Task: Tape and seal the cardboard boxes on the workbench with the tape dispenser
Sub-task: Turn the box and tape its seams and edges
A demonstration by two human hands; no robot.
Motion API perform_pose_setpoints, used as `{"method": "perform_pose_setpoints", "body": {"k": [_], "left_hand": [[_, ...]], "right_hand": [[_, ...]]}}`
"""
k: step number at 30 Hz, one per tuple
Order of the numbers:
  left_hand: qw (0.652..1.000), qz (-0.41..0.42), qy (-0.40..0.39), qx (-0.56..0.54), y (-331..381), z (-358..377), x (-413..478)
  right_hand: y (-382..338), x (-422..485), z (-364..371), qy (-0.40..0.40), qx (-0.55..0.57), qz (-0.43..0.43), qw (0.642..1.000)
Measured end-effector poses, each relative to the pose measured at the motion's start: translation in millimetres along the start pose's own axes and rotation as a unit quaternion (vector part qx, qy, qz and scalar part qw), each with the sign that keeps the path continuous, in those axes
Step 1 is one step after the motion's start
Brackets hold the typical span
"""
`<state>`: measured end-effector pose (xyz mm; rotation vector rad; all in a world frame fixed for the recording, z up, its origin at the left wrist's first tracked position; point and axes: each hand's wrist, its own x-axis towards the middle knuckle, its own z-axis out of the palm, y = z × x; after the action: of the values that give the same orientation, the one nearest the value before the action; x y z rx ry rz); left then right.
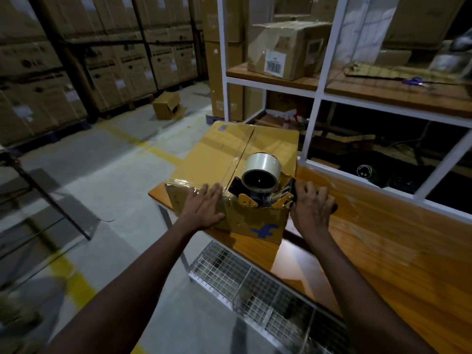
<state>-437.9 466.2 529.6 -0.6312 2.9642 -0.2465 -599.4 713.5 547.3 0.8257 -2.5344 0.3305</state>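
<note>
The yellow-brown cardboard box [224,149] sits at the near left corner of the orange wooden workbench [383,238], its front face close to the bench edge. The left hand [204,208] lies flat, fingers straight, pressing the box's near top edge. The right hand [311,208] is clenched round the handle of the black-and-yellow tape dispenser with its clear tape roll [259,182], which rests at the near end of the centre seam [242,149]. A hard pull towards the body could drag the box off the corner if the flat hand slips on the glossy tape. A tilted dispenser could tear the strip raggedly or leave it wrinkled over the crumpled front face, so the end may lift.
</note>
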Motion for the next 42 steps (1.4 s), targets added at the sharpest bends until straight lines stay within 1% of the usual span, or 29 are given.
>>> {"method": "perform_pose_setpoints", "body": {"k": [3,5,11,15,16,19,21,26,30,34,37,42], "left_hand": [[1.0,-0.012,-0.008,0.009,2.2,7.6,-3.8],[1.0,-0.007,-0.013,0.007,-0.9,7.6,-4.5],[0.999,-0.022,-0.023,-0.023,5.7,1.8,-3.8],[0.998,-0.058,-0.016,-0.037,23.4,-9.6,1.2],[0.999,-0.046,-0.009,-0.027,31.7,-12.8,2.5],[0.999,0.043,0.008,0.006,67.1,-18.5,5.6],[0.998,0.064,0.001,-0.003,87.1,-16.8,6.3],[0.999,0.038,0.008,-0.008,92.7,-6.6,5.0],[0.999,0.038,0.008,-0.001,93.5,-8.7,5.1],[0.999,0.035,0.014,-0.01,94.0,-8.8,2.9],[0.999,0.035,0.023,-0.021,97.0,-9.1,2.4],[0.999,0.03,0.022,-0.038,99.2,-10.5,3.0]], "right_hand": [[2.7,-2.6,-0.2,-0.02,0.014,-0.008,1.0],[10.3,-5.6,-2.7,-0.028,0.03,0.003,0.999],[75.3,-27.4,-7.1,-0.008,0.031,0.045,0.998],[78.6,-34.1,-9.5,-0.013,0.038,0.05,0.998],[77.6,-33.9,-10.5,-0.017,0.037,0.052,0.998],[77.6,-33.7,-9.0,-0.017,0.028,0.053,0.998],[77.3,-34.8,-8.1,-0.016,0.029,0.058,0.998],[78.2,-42.7,-8.9,-0.044,0.083,0.09,0.992],[95.8,-54.6,-3.4,-0.024,0.08,0.112,0.99],[120.9,-73.9,-1.0,-0.018,0.094,0.155,0.983],[128.1,-86.0,2.6,-0.057,0.094,0.182,0.977],[110.2,-87.4,13.5,-0.097,0.101,0.189,0.972]]}}
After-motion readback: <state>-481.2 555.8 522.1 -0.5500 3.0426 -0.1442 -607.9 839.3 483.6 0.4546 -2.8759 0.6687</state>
